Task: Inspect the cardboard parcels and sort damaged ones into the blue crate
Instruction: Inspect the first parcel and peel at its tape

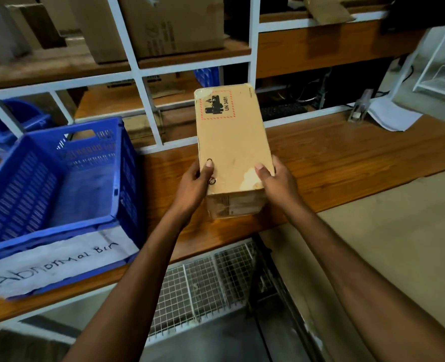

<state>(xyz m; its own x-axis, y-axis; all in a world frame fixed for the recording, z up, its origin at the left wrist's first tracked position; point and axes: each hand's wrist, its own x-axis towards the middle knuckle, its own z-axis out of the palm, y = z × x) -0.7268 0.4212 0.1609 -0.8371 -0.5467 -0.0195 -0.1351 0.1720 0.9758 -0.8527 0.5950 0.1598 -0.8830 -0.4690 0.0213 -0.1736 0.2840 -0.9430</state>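
A long brown cardboard parcel [233, 142] is held above the wooden bench, its length pointing away from me. A battery warning label reading UN 3481 sits at its far end. The surface paper is torn off in a pale patch near its front right corner. My left hand [194, 185] grips the near left edge, thumb on top. The near right edge is gripped by my right hand [276, 180]. The blue crate [59, 178] stands to the left on the bench, empty inside, with a paper sign on its front reading "Abnormal Bin".
White shelving [137, 71] behind the bench holds a large cardboard box [169, 24]. A second blue bin [12, 121] sits at far left. White paper [391, 116] and a clear case [443, 66] lie at right. A wire-mesh rack [205, 283] is below the bench edge.
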